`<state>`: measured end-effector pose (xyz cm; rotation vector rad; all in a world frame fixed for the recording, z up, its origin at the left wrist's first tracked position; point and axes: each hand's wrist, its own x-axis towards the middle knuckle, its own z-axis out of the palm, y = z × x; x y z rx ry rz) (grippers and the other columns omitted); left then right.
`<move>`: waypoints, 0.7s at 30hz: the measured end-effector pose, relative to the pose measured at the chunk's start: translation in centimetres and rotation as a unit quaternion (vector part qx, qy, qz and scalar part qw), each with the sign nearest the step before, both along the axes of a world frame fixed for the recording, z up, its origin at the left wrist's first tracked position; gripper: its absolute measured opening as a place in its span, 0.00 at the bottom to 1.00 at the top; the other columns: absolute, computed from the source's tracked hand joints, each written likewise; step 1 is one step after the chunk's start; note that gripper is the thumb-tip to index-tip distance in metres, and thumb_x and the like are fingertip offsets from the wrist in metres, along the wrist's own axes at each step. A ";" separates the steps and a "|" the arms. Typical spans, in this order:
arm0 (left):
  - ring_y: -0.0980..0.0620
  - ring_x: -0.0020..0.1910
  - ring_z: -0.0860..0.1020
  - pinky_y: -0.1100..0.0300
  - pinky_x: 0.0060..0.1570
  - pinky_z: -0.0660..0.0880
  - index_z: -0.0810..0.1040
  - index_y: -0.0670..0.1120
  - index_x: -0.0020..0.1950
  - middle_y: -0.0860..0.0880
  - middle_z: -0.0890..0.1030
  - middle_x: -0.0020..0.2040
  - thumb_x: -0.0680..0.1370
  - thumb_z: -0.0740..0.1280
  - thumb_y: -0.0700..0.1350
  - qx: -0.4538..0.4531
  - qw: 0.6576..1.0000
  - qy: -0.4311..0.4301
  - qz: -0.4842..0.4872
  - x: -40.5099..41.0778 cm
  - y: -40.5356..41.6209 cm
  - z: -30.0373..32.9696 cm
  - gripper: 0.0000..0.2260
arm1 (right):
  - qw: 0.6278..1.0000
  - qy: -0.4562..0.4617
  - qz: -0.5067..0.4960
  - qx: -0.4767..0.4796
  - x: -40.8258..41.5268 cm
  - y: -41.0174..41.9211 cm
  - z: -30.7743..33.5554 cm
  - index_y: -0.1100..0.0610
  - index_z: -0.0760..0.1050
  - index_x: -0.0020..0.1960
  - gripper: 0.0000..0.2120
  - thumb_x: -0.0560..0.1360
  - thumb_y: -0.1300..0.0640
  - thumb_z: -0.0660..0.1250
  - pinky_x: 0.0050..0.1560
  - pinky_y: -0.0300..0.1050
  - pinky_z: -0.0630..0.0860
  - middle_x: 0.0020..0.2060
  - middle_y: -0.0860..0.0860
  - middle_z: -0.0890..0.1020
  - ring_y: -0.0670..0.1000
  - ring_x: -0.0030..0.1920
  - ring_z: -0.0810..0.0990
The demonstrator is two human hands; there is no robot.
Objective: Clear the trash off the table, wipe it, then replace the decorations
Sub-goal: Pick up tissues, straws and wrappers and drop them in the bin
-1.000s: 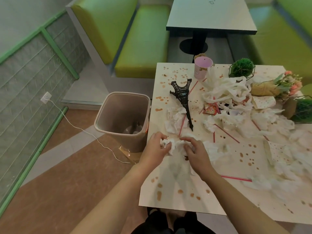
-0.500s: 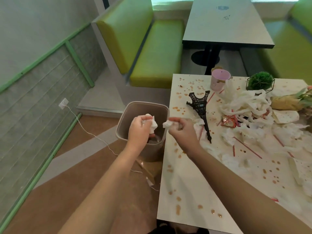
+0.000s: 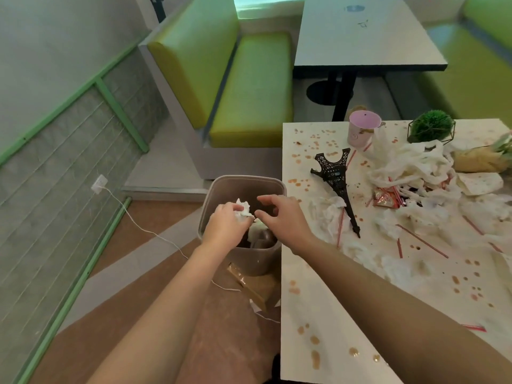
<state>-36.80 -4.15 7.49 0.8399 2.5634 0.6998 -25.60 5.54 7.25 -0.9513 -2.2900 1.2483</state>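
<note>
Both hands hover over the brown trash bin (image 3: 221, 184) beside the stained table (image 3: 318, 314). My left hand (image 3: 225, 225) holds a crumpled white tissue (image 3: 243, 209) above the bin. My right hand (image 3: 282, 217) has its fingers spread and holds nothing; a white wad (image 3: 256, 231) lies in the bin below it. On the table lie a toppled black Eiffel tower model (image 3: 336, 181), crumpled tissues (image 3: 329, 209), red straws (image 3: 422, 241), a red wrapper (image 3: 385, 199), a pink cup (image 3: 361, 131) and a green ball plant (image 3: 430, 126).
A heap of white plastic bags and tissues (image 3: 410, 167) covers the table's right side, with a wrapped bouquet (image 3: 482, 159) at the right edge. A white cable (image 3: 144, 228) runs across the floor past the bin. Green benches (image 3: 249, 87) and another table (image 3: 360, 37) stand behind.
Both hands lifted tissue from the table and carried it left over the bin. My right hand has opened and its wad has dropped into the bin; my left still holds its tissue.
</note>
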 end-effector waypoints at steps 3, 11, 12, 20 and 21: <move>0.53 0.60 0.74 0.60 0.49 0.72 0.74 0.54 0.67 0.52 0.74 0.65 0.79 0.66 0.56 0.002 1.000 0.006 -0.025 0.5 0.7 0.0 0.18 | 0.997 0.057 -0.053 -0.002 1.7 1.3 0.2 0.50 0.79 0.58 0.10 0.78 0.55 0.68 0.49 0.35 0.73 0.51 0.43 0.79 0.44 0.50 0.75; 0.55 0.53 0.74 0.57 0.52 0.75 0.78 0.51 0.56 0.55 0.77 0.51 0.81 0.63 0.54 0.121 0.989 0.006 -0.082 4.4 5.4 1.4 0.10 | 0.985 -0.007 -0.168 -0.049 7.3 6.3 -2.7 0.52 0.81 0.49 0.06 0.76 0.61 0.67 0.42 0.39 0.71 0.43 0.46 0.80 0.44 0.41 0.76; 0.55 0.51 0.75 0.56 0.52 0.76 0.79 0.52 0.55 0.55 0.76 0.49 0.80 0.63 0.54 0.127 0.987 0.004 -0.094 5.0 6.0 1.4 0.09 | 0.984 -0.029 -0.170 -0.040 8.0 6.7 -3.3 0.52 0.81 0.49 0.07 0.76 0.61 0.67 0.43 0.40 0.71 0.44 0.46 0.79 0.45 0.42 0.76; 0.56 0.51 0.75 0.54 0.49 0.76 0.79 0.53 0.51 0.57 0.77 0.50 0.80 0.63 0.55 0.095 0.983 -0.015 -0.156 10.2 9.8 -1.0 0.08 | 0.973 -0.201 -0.106 0.030 11.8 10.0 -7.7 0.52 0.83 0.53 0.10 0.76 0.57 0.65 0.54 0.49 0.77 0.50 0.50 0.83 0.52 0.56 0.77; 0.56 0.52 0.75 0.54 0.50 0.76 0.79 0.53 0.52 0.57 0.77 0.51 0.80 0.63 0.55 0.081 0.984 -0.018 -0.157 10.8 10.1 -1.5 0.08 | 0.969 -0.218 -0.112 0.025 12.0 10.4 -8.1 0.51 0.83 0.53 0.10 0.76 0.56 0.65 0.53 0.51 0.78 0.49 0.50 0.83 0.52 0.56 0.78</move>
